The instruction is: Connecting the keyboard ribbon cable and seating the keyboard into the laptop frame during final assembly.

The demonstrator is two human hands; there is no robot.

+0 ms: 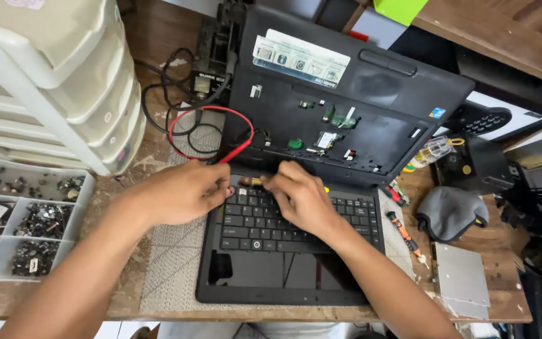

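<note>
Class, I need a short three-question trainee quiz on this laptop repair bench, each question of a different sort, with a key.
1. True or false: the keyboard is lifted off the laptop base.
2. What colour is the looped wire beside the left hand?
3. The orange-handled screwdriver lies: A) left of the keyboard, B) right of it, C) in the parts tray.

Key: 1 true; 2 red; 3 B. The right hand rests on the keyboard.

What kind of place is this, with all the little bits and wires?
Probably a computer repair bench. An opened laptop lies with its insides showing, a tray of sorted small parts sits beside it, and a screwdriver rests on the wooden table.
</note>
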